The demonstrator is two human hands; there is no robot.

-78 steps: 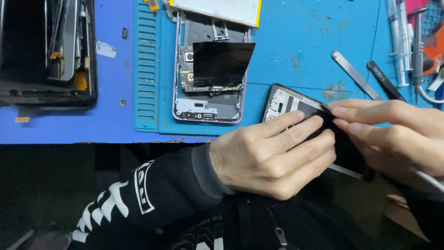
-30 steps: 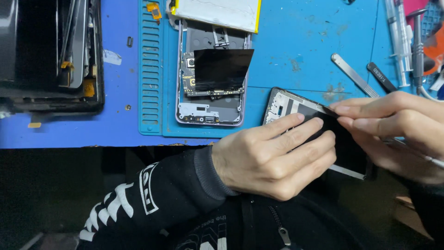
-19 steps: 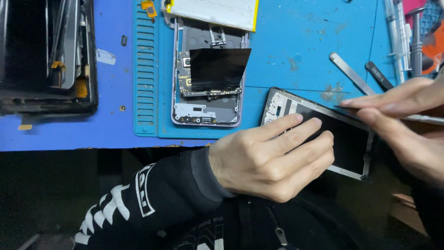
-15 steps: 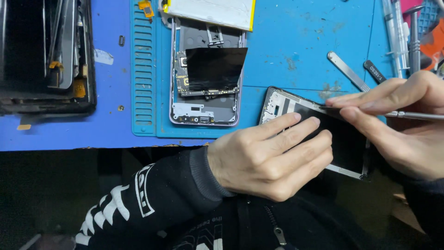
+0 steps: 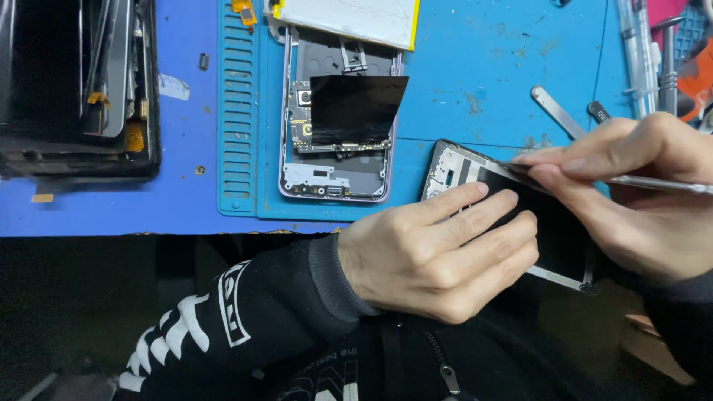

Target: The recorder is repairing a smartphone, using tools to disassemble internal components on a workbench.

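My left hand [image 5: 438, 252] grips a phone frame [image 5: 553, 238] with a dark panel, holding it tilted at the front edge of the blue mat [image 5: 475, 96]. My right hand [image 5: 639, 193] pinches a thin metal tool [image 5: 661, 183], its tip resting on the upper edge of the dark panel. Behind them lies an opened phone body [image 5: 334, 160], circuit board bare, with a black square sheet [image 5: 353, 108] across its middle. A white battery with a yellow edge [image 5: 345, 15] sits above it.
A dark stack of dismantled devices [image 5: 74, 89] fills the left. A flat metal pry bar [image 5: 557, 111] and several hand tools [image 5: 653, 52] lie at the right. Small screws and scraps dot the blue bench surface [image 5: 186, 148]. My dark sleeve carries white print.
My right hand pulled off the panel to its right edge, then came back over it holding the thin tool. My left hand has kept its grip.
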